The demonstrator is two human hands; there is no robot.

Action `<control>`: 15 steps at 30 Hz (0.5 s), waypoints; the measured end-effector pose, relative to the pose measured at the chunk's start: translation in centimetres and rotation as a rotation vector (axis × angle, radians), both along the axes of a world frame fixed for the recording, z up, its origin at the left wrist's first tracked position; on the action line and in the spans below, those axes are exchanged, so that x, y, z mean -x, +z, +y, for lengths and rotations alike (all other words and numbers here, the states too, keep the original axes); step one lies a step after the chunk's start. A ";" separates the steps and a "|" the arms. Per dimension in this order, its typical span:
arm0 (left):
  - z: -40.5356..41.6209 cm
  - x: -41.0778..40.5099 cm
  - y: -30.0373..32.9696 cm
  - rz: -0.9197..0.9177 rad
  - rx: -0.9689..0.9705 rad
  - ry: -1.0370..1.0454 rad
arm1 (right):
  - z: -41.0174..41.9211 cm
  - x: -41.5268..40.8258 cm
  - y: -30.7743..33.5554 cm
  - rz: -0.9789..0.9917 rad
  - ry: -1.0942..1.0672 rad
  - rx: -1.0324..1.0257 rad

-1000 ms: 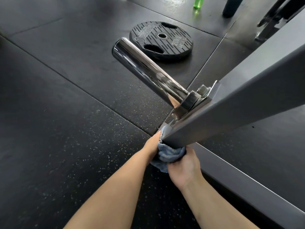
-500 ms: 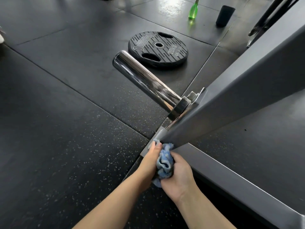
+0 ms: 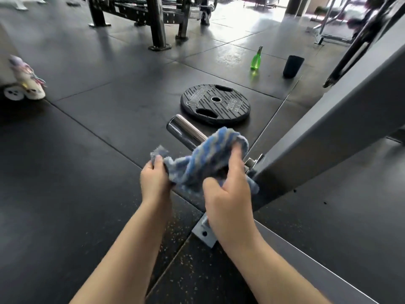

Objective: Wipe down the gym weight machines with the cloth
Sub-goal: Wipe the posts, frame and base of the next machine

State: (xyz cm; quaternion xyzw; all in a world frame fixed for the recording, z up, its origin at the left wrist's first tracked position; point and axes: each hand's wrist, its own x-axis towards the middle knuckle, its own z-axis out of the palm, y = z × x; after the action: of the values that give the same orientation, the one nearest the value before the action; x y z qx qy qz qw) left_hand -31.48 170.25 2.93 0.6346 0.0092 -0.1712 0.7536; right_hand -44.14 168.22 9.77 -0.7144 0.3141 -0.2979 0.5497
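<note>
Both hands grip a blue cloth (image 3: 203, 159) draped over the chrome peg (image 3: 186, 131): left hand (image 3: 154, 182) pinching a corner, right hand (image 3: 228, 194) bunching it. Loose cloth could slip off the smooth peg.

Two bare forearms come up from the bottom edge, ending in the left hand (image 3: 156, 183) and the right hand (image 3: 228, 200). No sleeves show anywhere along them (the arms are uncovered right down to where the picture cuts them off). No watch, band, ring or glove shows on either wrist or hand. The visible fingernails look short and plain, though blur softens them.
</note>
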 end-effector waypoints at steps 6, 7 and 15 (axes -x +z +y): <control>-2.8 1.6 2.3 0.501 0.288 -0.108 | -5.0 -4.7 3.6 0.713 0.060 0.410; -2.9 2.6 2.0 0.527 0.262 -0.162 | -5.3 -5.0 3.2 0.848 0.094 0.406; -4.1 6.1 0.6 0.475 0.204 -0.584 | -6.4 -4.8 -0.1 1.387 0.195 0.650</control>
State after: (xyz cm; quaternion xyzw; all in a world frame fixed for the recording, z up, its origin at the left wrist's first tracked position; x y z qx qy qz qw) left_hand -37.63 166.11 3.52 0.4752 -0.0145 -0.5208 0.7091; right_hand -39.30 161.80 9.62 -0.8875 0.4194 0.1904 0.0134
